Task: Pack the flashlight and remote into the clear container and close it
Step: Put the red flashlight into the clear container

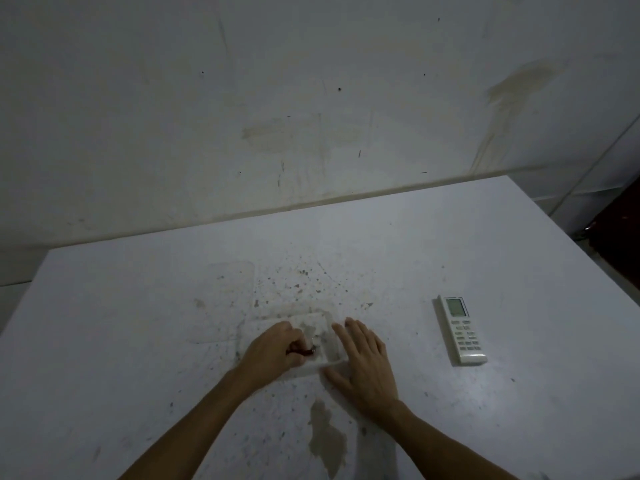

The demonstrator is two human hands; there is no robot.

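A clear container (317, 325) stands open on the white table, just ahead of my hands. My left hand (275, 351) reaches into it, curled around a small dark red flashlight (306, 349), of which only the tip shows. My right hand (363, 362) rests flat against the container's right side with fingers spread, holding nothing. A clear flat lid (225, 299) lies on the table to the left and behind the container. The white remote (460, 329), with a small screen at its far end, lies about a hand's width to the right of my right hand.
The table (519, 271) is stained and speckled, with a worn patch (327, 434) near the front between my forearms. A marked wall runs right behind the table. A dark object (616, 237) stands past the table's right edge.
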